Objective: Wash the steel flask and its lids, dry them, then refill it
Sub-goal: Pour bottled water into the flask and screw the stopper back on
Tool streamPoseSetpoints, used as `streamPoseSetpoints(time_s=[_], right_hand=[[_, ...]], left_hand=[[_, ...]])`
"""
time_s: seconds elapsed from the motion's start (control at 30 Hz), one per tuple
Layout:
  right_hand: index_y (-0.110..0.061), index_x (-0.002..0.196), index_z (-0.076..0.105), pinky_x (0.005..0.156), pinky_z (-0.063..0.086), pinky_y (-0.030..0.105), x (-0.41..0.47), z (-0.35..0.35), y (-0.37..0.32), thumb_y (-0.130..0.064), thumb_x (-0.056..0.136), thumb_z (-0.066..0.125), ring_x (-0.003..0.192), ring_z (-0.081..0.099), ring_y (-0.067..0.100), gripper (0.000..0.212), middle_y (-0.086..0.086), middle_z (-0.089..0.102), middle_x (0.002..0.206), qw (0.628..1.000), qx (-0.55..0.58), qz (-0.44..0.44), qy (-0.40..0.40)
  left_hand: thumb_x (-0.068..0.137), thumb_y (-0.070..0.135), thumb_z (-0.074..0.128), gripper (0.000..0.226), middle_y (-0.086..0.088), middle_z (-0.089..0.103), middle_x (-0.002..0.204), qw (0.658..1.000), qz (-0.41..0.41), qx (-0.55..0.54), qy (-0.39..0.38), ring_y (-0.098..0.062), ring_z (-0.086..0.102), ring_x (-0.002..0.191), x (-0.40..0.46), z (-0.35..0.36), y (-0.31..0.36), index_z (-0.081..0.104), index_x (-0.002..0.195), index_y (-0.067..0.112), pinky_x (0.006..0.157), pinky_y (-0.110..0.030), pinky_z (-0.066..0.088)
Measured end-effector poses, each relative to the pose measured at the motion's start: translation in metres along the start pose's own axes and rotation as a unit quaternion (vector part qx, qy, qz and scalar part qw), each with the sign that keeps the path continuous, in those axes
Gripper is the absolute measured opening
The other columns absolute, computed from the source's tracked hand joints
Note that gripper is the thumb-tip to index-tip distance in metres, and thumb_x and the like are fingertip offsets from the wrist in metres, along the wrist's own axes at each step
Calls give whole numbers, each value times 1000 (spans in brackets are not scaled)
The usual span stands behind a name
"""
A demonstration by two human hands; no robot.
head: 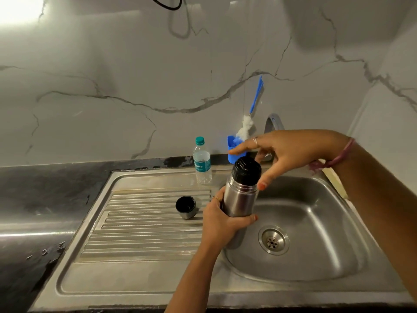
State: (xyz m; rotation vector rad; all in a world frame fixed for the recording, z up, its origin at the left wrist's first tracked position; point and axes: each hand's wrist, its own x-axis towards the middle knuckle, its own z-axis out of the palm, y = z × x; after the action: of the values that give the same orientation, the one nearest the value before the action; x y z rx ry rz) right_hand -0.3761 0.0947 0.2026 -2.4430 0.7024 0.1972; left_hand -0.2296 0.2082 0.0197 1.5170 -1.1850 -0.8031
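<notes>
The steel flask (240,199) is held upright over the left edge of the sink basin (316,233). My left hand (222,224) grips its lower body. A black inner lid (246,170) sits on the flask's mouth. My right hand (286,152) hovers just above and beside that lid with fingers spread, the thumb reaching down next to the flask's neck; it holds nothing. The steel outer cup lid (186,207) lies on the ribbed drainboard (144,222), its black inside facing me.
A clear plastic water bottle (202,162) with a teal cap stands at the back of the drainboard. A blue holder (234,150) with a blue-handled bottle brush (250,118) stands by the wall. The tap (273,123) rises behind my right hand. Dark counter lies to the left.
</notes>
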Motion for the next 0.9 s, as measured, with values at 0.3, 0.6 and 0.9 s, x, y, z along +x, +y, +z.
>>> streamPoseSetpoints(time_s=[0.3,0.6,0.9], right_hand=[[-29,99,59,64,43,17,12,19,8,-67,51,74,70,59,4,63,-11,64,85,982,-43,-1,183],[-41,113,59,66,41,10,4,18,3,-36,66,84,78,56,-10,54,-26,60,92,993,0,-52,108],[-43,137,37,96,42,20,6,19,-3,-62,60,74,113,48,0,87,-22,44,132,998,-20,-6,56]], left_hand=[[58,16,95,67,13,68,100,1000,-3,-8,2,4,64,90,-1,-1,2,55,106,42,72,-15,54],[57,18,95,70,15,67,102,1000,6,5,5,4,64,91,-3,-1,1,55,109,41,73,-14,54],[59,17,94,66,14,67,98,1000,2,1,7,6,63,90,-2,-4,1,54,104,42,71,-13,53]])
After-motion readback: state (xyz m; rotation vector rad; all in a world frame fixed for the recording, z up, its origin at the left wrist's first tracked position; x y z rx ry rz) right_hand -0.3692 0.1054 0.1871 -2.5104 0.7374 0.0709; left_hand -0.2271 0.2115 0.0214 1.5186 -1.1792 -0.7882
